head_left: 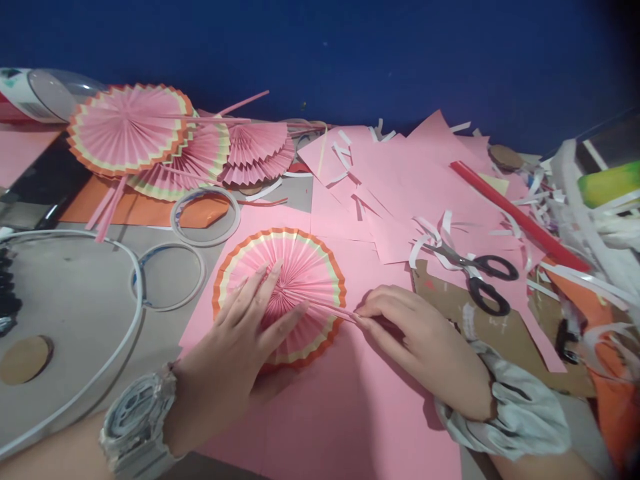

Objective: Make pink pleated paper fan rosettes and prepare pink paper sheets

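Note:
A round pleated paper fan (320,267), pink with a yellow and orange rim, lies on pink paper sheets (390,413). Flat across its left half rests my left hand (250,313), fingers spread, wearing a wristwatch. At the fan's right edge, my right hand (400,320) pinches the end of a thin pink paper stick (333,308) that runs in to the fan's middle. A fabric band circles my right wrist. To the right of that hand, black-handled scissors (475,270) lie on paper scraps and cardboard.
Finished-looking paper fans (130,130) are stacked at the back left. Two tape rolls (205,217) lie left of the fan, near a white cable (137,287) and a cardboard disc (24,360). A red stick (520,217) and white paper strips lie on the right, beside brown cardboard (530,347).

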`<state>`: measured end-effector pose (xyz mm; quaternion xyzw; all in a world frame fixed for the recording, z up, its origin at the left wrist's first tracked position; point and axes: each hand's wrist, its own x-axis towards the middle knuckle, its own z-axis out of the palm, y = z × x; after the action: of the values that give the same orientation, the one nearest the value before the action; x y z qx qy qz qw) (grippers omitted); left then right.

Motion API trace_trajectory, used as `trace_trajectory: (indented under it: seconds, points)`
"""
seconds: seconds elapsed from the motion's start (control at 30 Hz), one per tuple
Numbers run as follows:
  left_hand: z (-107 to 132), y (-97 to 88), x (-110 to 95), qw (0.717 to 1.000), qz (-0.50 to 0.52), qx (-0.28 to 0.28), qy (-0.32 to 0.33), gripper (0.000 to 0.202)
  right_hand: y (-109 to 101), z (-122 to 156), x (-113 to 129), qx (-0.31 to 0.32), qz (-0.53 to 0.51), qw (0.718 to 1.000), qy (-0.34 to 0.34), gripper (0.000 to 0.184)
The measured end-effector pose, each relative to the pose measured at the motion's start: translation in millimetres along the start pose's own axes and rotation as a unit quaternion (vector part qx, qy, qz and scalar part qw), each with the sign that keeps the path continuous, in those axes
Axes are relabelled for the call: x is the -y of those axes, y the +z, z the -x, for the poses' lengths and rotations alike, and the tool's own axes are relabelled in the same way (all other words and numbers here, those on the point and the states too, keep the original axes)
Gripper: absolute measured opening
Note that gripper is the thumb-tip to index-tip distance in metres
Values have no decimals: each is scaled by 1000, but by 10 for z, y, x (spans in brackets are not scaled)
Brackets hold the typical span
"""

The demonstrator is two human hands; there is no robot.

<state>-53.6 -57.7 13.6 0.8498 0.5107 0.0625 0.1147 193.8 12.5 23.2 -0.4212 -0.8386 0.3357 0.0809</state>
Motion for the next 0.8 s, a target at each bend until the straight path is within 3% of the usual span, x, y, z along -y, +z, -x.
trace_trajectory:
  seconds: [0.43, 0.8]
  points:
    - [-9, 5, -3, 1000, -10, 1, 1, 60, -41, -5, 87, 14, -3, 999, 47, 16]
    - [-19, -7, -5, 1000, -10, 1, 4, 56, -37, -22, 151, -14, -8, 995, 98, 13]
